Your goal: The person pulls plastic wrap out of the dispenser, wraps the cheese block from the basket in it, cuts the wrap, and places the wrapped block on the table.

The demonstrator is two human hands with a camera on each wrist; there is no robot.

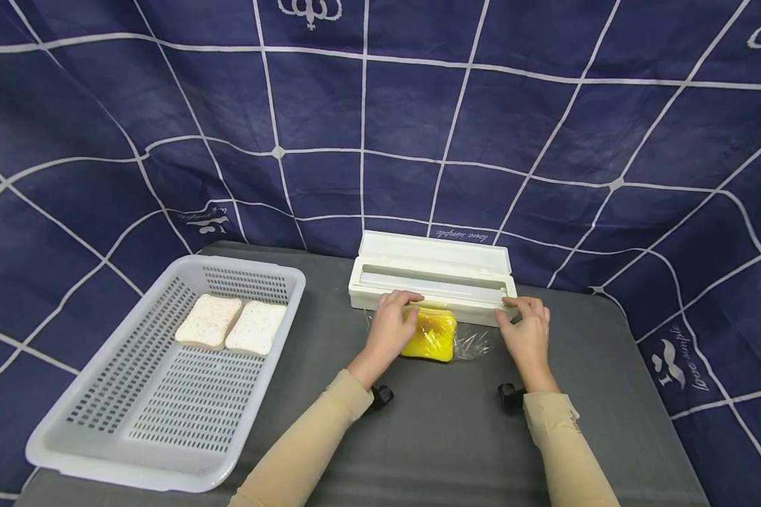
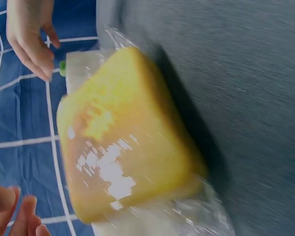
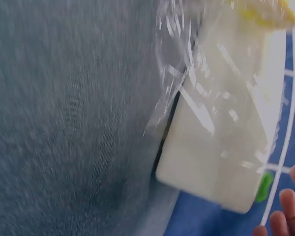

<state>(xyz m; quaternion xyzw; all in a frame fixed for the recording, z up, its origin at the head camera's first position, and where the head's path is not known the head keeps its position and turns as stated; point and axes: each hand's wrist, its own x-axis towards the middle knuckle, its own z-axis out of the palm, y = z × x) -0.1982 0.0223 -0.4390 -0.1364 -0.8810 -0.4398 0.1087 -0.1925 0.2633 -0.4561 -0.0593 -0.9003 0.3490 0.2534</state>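
A yellow bread-slice-shaped piece lies in front of a long white cling film box, whose lid stands raised at the back. Clear film covers the piece and spreads to its right. My left hand is over the left side of the piece, fingers reaching to the box's front edge. In the left wrist view its fingertips show nothing between them. My right hand is by the box's right end, thumb and fingers apart. Its fingers are spread in the right wrist view.
To the left stands a pale grey slotted basket holding two white speckled bread-shaped slices. A grey cloth covers the table. A blue checked curtain hangs behind and around it. A small green part shows on the box.
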